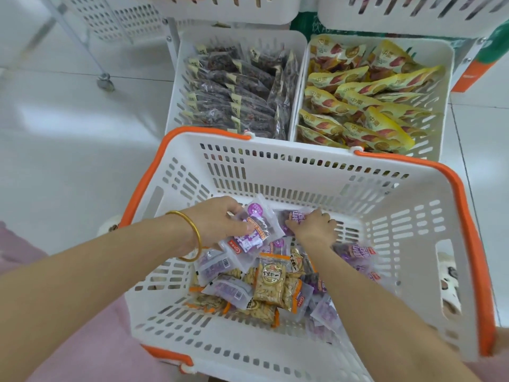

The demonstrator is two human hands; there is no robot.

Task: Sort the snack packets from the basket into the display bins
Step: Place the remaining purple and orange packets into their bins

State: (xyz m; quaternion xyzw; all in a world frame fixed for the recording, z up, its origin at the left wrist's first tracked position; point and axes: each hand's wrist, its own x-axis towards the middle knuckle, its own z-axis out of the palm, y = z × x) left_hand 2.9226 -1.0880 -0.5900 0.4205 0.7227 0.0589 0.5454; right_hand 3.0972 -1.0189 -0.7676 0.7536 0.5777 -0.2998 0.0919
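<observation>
A white basket [303,172] with orange handles stands in front of me, and both my hands are inside it. Purple snack packets and orange-edged nut packets [270,282] lie mixed on its floor. My left hand [220,219], with a gold bangle on the wrist, grips a few purple packets [256,230] by their left side. Just to the right, my right hand [316,226] lies palm down on another purple packet [293,217], fingers curled over its edge. Beyond the basket stand two white display bins: the left bin [179,78] holds dark purple packets, the right bin [447,78] yellow packets.
More white perforated bins [220,12] sit on a shelf level above the two display bins. A rack leg with a caster wheel [105,81] stands on the white tiled floor at the left. Pink fabric [16,249] shows at the lower left.
</observation>
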